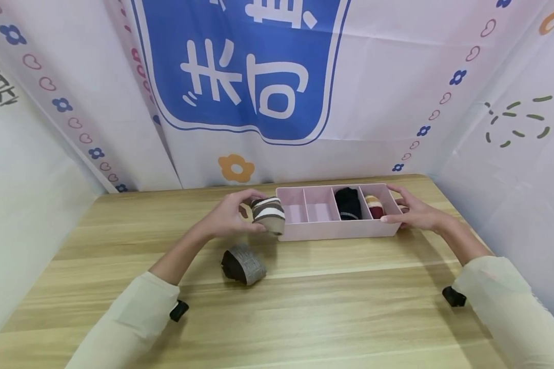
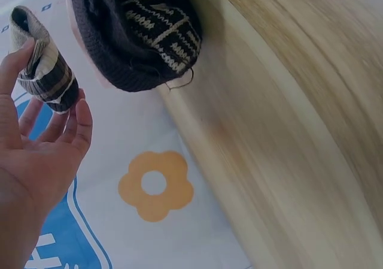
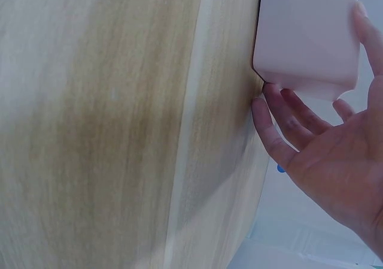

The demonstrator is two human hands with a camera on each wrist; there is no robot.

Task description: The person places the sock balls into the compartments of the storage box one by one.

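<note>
With 12 o'clock pointing away from the person, a pink box (image 1: 334,231) sits on the counter (image 1: 314,307), its long side running from 9 to 3 o'clock. The left hand (image 1: 233,215) grips a striped sock (image 1: 270,214), folded into a bundle, between thumb and fingers. The sock is raised at the box's 9 o'clock end; whether it touches the box, I cannot tell. The right hand (image 1: 415,211) holds the box's 3 o'clock end, thumb on the rim and fingers bent against the end wall.

Counting from 9 o'clock, the box's third compartment holds a black sock (image 1: 348,203) and the fourth a red-and-yellow sock (image 1: 374,207). A gray sock (image 1: 245,265) lies on the counter at 7 o'clock from the striped one, well apart from the right hand, its dark part toward 9 o'clock. The left wrist view shows pale knit patterning and a loose thread on it. At 12 o'clock hangs a white cloth (image 1: 364,107) with a blue panel (image 1: 231,115) and an orange flower (image 1: 224,166).
</note>
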